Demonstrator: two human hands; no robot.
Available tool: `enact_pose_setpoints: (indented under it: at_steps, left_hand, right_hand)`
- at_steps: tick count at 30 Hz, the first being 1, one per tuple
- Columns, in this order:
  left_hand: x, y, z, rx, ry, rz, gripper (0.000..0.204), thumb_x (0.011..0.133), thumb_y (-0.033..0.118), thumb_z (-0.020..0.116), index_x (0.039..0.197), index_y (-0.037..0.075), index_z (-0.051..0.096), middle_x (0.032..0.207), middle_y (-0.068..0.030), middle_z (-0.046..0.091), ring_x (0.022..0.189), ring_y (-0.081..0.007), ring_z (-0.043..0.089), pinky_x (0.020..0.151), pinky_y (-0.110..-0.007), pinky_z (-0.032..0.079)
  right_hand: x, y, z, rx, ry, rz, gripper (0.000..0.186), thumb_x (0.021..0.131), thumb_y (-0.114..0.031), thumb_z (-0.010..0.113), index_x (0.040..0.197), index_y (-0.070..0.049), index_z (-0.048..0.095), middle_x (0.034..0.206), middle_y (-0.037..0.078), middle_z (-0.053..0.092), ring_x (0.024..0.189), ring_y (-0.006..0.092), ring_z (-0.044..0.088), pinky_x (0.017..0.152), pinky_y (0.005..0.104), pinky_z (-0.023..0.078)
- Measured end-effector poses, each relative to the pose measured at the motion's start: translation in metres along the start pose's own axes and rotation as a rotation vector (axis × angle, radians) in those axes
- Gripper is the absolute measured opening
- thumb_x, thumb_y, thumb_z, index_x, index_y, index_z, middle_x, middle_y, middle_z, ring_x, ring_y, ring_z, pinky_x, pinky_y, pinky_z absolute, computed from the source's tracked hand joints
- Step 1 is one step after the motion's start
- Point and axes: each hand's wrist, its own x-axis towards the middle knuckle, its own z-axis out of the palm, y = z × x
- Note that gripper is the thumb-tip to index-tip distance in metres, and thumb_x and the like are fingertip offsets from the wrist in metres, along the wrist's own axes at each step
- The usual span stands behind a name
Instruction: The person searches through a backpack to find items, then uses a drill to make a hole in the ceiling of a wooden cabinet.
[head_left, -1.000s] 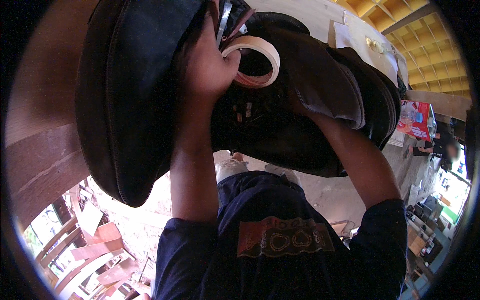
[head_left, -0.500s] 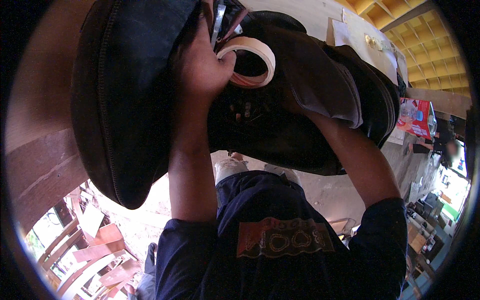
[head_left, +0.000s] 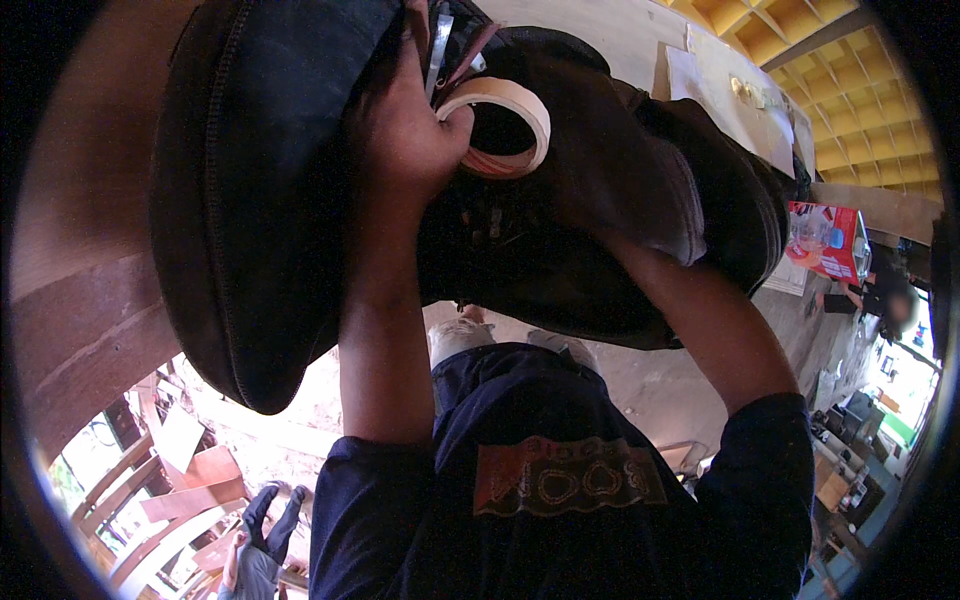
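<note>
A large dark bag (head_left: pixel 260 200) with zipped edges lies spread open in front of me. My left hand (head_left: pixel 415 135) reaches into its upper part, the thumb bent over the rim of a roll of pale tape (head_left: pixel 545 125); the far fingertips are hard to make out. Beside those fingers, a flat silvery metal strip (head_left: pixel 437 50) and a reddish-brown flap (head_left: pixel 475 55) stick up. My right forearm (head_left: pixel 700 310) goes under a brown flap (head_left: pixel 650 190) on the bag's right side, which hides my right hand. Several small objects (head_left: pixel 490 222) lie in the dark interior.
Papers (head_left: pixel 745 100) lie on a pale surface beyond the bag. At the right is a red printed box (head_left: pixel 830 240), with a person (head_left: pixel 890 300) farther off. Wooden boards (head_left: pixel 205 485) and another person's legs (head_left: pixel 275 520) show lower left.
The bag's right flap and my right forearm have shifted slightly left, and the bag's left side slightly right. The person at lower left has come further into view. The tape roll stays under my left thumb.
</note>
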Motion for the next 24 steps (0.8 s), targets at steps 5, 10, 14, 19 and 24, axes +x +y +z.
enact_pose_setpoints:
  at_steps: [5, 10, 14, 19, 24]
  left_hand:
    - [0.002, -0.009, 0.003, -0.002, 0.036, 0.002, 0.111, 0.078, 0.013, 0.073, 0.167, 0.03, 0.009, 0.14, -0.0241, 0.062, 0.114, -0.0468, 0.067, 0.096, -0.047, 0.055]
    - [0.002, 0.001, -0.003, 0.022, -0.016, -0.065, 0.111, 0.077, 0.014, 0.073, 0.167, 0.027, 0.01, 0.147, -0.0251, 0.055, 0.118, -0.0469, 0.065, 0.099, -0.047, 0.054]
    - [0.002, -0.01, 0.001, -0.013, 0.027, 0.026, 0.112, 0.076, 0.013, 0.073, 0.167, 0.025, 0.01, 0.153, -0.0256, 0.049, 0.127, -0.0464, 0.06, 0.104, -0.046, 0.051]
    - [0.003, -0.018, 0.005, -0.006, 0.091, 0.129, 0.112, 0.075, 0.012, 0.072, 0.167, 0.023, 0.01, 0.155, -0.0262, 0.046, 0.133, -0.0458, 0.055, 0.108, -0.045, 0.049]
    - [0.0, -0.005, 0.001, -0.039, 0.008, 0.04, 0.112, 0.074, 0.01, 0.072, 0.167, 0.023, 0.012, 0.154, -0.0262, 0.047, 0.133, -0.0463, 0.055, 0.108, -0.046, 0.049]
  right_hand:
    - [0.006, -0.009, 0.006, -0.015, 0.021, -0.008, 0.03, 0.095, -0.022, 0.064, 0.119, -0.003, 0.067, 0.118, 0.023, 0.068, 0.112, 0.0398, 0.063, 0.104, 0.0475, 0.046]
    - [0.007, -0.011, 0.005, -0.016, 0.03, -0.004, 0.03, 0.095, -0.021, 0.064, 0.119, -0.003, 0.067, 0.117, 0.023, 0.068, 0.112, 0.0396, 0.063, 0.104, 0.0474, 0.046]
    - [0.01, -0.016, 0.005, -0.015, 0.04, -0.013, 0.03, 0.094, -0.021, 0.064, 0.119, -0.003, 0.067, 0.117, 0.023, 0.068, 0.112, 0.0395, 0.063, 0.104, 0.0473, 0.046]
    - [0.014, -0.019, 0.001, 0.0, 0.047, -0.023, 0.03, 0.094, -0.021, 0.065, 0.118, -0.003, 0.067, 0.116, 0.023, 0.068, 0.111, 0.0394, 0.063, 0.104, 0.0472, 0.047]
    - [0.011, -0.013, -0.031, 0.001, 0.056, -0.008, 0.03, 0.094, -0.02, 0.065, 0.118, -0.004, 0.067, 0.116, 0.023, 0.068, 0.111, 0.0393, 0.064, 0.104, 0.047, 0.047]
